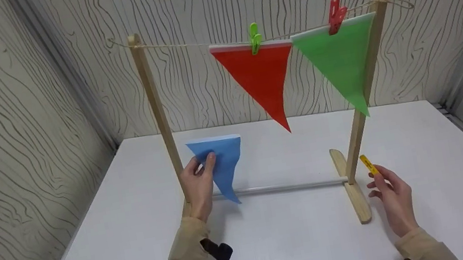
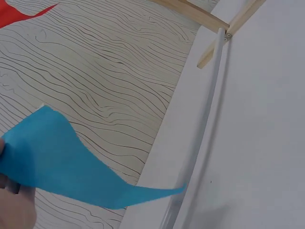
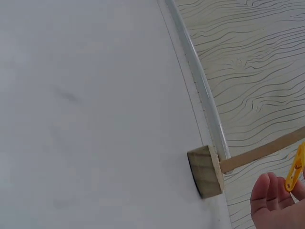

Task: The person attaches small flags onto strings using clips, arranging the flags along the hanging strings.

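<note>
My left hand [image 1: 199, 185] pinches a blue triangular paper flag [image 1: 223, 162] near its upper left, thumb in front, with the point hanging down over the rod. In the left wrist view the blue flag [image 2: 71, 162] spreads out from the fingertips. On the right, my right hand [image 1: 393, 197] holds a yellow clothespin [image 1: 369, 165] between thumb and fingers, beside the stand's right post. The right wrist view shows the yellow clothespin [image 3: 295, 169] at its right edge. Higher up, a red flag [image 1: 257, 74] hangs from the string under a green clothespin [image 1: 255, 37].
A green flag [image 1: 341, 55] hangs by a red clothespin [image 1: 337, 16] near the right post [image 1: 367, 83]. String [image 1: 172, 45] runs across to the left post [image 1: 153, 100]. A white rod [image 1: 288, 187] joins the posts low down, and a wooden foot [image 1: 359, 205] stands on the white table [image 1: 288, 243].
</note>
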A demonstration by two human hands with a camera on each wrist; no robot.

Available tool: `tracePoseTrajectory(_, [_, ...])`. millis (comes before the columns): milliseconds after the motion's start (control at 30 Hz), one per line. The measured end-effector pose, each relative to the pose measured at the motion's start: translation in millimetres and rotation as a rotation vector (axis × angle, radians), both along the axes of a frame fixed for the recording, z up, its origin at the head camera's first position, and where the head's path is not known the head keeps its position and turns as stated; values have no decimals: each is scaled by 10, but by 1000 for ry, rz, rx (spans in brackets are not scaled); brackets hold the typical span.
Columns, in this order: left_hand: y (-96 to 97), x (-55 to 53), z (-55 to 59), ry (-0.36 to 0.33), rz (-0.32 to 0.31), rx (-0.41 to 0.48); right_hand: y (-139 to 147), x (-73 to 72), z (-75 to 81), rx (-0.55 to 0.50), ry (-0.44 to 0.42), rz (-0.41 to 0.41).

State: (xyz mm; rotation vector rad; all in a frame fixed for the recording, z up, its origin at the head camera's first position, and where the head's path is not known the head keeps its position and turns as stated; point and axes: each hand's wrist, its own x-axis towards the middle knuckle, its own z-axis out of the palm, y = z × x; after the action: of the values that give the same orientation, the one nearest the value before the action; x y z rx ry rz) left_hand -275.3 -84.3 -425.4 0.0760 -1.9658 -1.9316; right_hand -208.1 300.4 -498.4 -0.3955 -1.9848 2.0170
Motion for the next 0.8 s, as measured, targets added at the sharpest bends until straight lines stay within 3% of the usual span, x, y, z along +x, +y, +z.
tracePoseTrajectory(200, [-9, 64, 110, 60, -27, 7, -123, 3, 57, -195, 74, -64])
tracePoseTrajectory(433, [6, 105, 203, 119, -12, 2, -219, 28, 117, -382, 177, -143])
tracePoseTrajectory(633, [7, 109, 264, 178, 10, 3, -271, 58, 143, -560, 350, -180])
tracePoseTrajectory(800, [-9, 121, 331, 266, 25, 23, -323, 60, 178, -618, 498, -179])
